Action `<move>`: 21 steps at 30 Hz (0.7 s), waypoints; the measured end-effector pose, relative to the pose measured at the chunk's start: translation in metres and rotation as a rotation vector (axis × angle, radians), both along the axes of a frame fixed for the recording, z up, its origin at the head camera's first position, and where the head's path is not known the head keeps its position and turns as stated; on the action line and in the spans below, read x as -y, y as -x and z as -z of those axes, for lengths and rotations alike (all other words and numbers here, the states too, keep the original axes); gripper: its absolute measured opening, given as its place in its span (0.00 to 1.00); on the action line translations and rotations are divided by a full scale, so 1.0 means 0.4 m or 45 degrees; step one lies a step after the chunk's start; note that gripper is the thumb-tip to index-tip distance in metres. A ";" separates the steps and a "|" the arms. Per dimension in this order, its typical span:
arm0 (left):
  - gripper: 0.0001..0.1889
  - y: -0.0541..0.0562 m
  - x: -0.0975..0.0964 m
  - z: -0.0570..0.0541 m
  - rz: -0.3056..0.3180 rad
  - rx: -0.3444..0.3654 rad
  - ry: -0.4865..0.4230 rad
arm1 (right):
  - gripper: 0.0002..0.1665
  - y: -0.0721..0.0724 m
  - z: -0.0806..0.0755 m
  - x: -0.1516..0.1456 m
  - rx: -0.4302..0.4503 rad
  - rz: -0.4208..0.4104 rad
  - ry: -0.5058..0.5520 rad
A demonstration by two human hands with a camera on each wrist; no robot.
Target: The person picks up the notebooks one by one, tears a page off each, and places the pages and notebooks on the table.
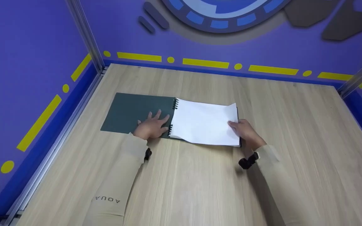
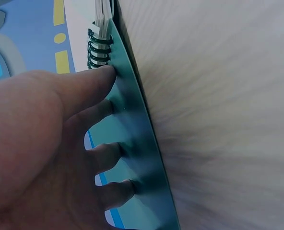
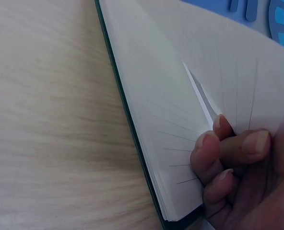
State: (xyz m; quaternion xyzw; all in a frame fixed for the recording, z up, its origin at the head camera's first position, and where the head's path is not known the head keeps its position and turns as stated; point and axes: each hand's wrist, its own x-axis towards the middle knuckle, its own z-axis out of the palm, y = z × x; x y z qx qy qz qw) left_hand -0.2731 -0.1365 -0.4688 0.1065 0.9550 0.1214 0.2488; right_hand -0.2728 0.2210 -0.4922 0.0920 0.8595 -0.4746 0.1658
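A spiral-bound notebook lies opened on the table, its dark green cover folded out to the left and its white pages to the right. Black binding rings join the two halves. My left hand rests on the green cover beside the rings, fingers spread and fingertips touching it. At the right edge of the pages, my right hand pinches a white sheet between thumb and fingers. That sheet is lifted and bent, with lined pages showing under it in the right wrist view.
The notebook lies on a light wood-grain table. Blue-purple panels with yellow marks stand behind and at both sides. A metal post rises at the back left corner. Dark wrist devices sit at both cuffs.
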 end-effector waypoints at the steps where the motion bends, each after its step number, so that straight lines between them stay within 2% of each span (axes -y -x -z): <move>1: 0.31 0.000 0.000 0.000 -0.001 0.001 0.000 | 0.22 -0.001 0.000 0.000 0.007 0.003 0.010; 6: 0.31 -0.001 -0.001 -0.002 -0.009 0.003 0.000 | 0.19 -0.004 -0.003 0.004 0.052 0.030 0.011; 10: 0.30 0.000 -0.004 -0.002 0.003 -0.012 -0.006 | 0.24 -0.008 -0.002 -0.001 0.054 0.051 0.016; 13: 0.31 -0.001 -0.003 0.000 0.009 -0.023 -0.011 | 0.26 -0.014 -0.001 -0.013 0.053 0.061 0.068; 18: 0.31 -0.003 0.001 0.003 0.004 -0.034 -0.012 | 0.25 -0.027 -0.001 -0.028 0.045 0.021 0.159; 21: 0.31 -0.004 0.001 0.004 0.009 -0.031 -0.012 | 0.25 -0.032 0.001 -0.030 0.020 0.013 0.147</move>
